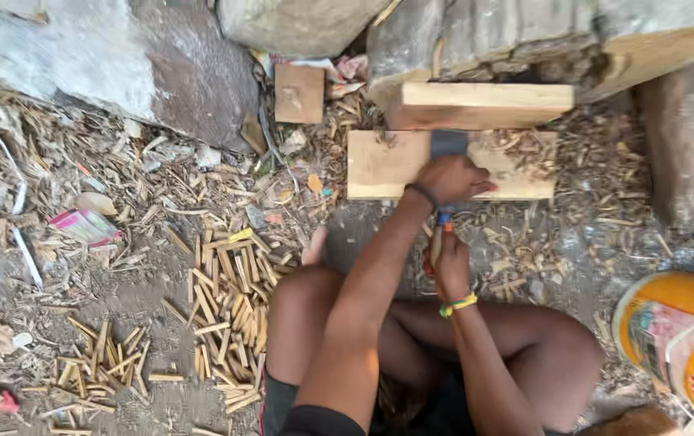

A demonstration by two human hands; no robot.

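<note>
Left hand (452,179) pressed over a chisel blade (449,144) at the wooden board's (379,169) far edge; right hand (449,265) gripping its handle (438,238). Best kept flat, pushed away, fingers behind edge.

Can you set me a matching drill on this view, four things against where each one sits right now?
Things:
1. left hand
2. right hand
3. yellow bucket
4. pile of cut sticks

Places:
A. at the frame's lower right edge
B. on the ground left of the knees
C. pressing down on the flat board
D. gripping a tool handle

Pairs: 1-C, 2-D, 3-A, 4-B
</note>
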